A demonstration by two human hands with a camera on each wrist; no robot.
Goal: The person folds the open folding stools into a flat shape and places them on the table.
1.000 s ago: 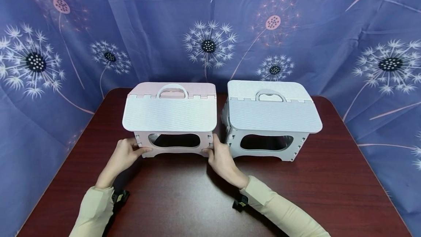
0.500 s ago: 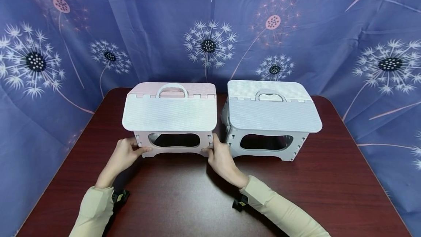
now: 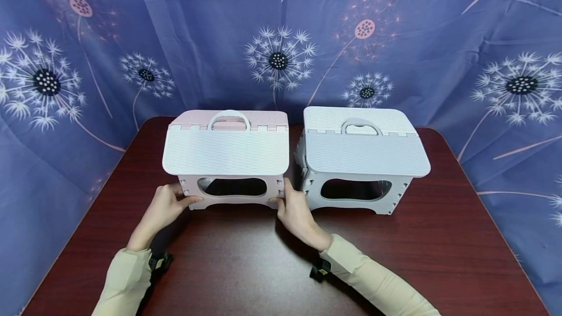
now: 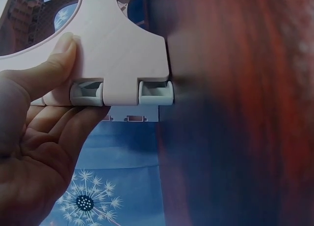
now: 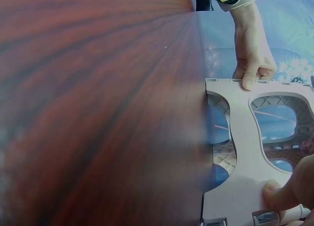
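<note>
A pink and white folding step stool (image 3: pixel 226 152) stands unfolded on the dark red table, its arched handle on top. My left hand (image 3: pixel 164 208) grips its left front leg edge, thumb on the pink front panel and fingers behind. On the opposite side my right hand (image 3: pixel 296 211) holds the right front edge the same way, thumb in front. The left wrist view shows the left thumb (image 4: pixel 64 51) pressed on the panel near the white hinges. In the right wrist view the right thumb (image 5: pixel 279 194) lies on the panel below the oval opening.
A second folding stool (image 3: pixel 366 155), grey and white, stands unfolded just right of the pink one, close beside my right hand. Behind the table (image 3: pixel 439 257) hangs a blue curtain (image 3: pixel 210 38) with dandelion prints. Each wrist wears a small black camera.
</note>
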